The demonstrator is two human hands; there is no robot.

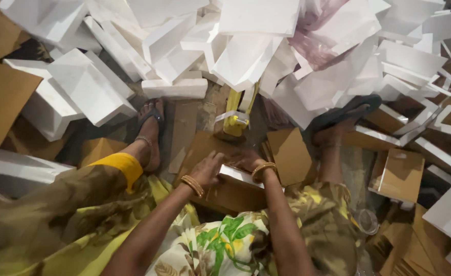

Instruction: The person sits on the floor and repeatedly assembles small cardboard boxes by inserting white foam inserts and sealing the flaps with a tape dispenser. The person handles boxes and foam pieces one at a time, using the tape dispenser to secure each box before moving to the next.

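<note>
I sit on the floor with both feet out in front. My left hand [208, 167] and my right hand [247, 160] both grip a white foam piece [238, 175] lying on a flat brown cardboard sheet [225, 194] between my legs. Both wrists wear gold bangles. Just beyond my hands a yellow tape dispenser [234, 116] stands upright on the floor. My left foot [148, 135] and right foot [338, 128] rest in sandals on either side.
A big heap of white foam corner pieces [256, 46] fills the far side. Brown cardboard pieces lie at the left [3, 105], beside my right hand [289, 156] and at the right [401, 174]. A clear tape roll [367, 221] sits by my right knee.
</note>
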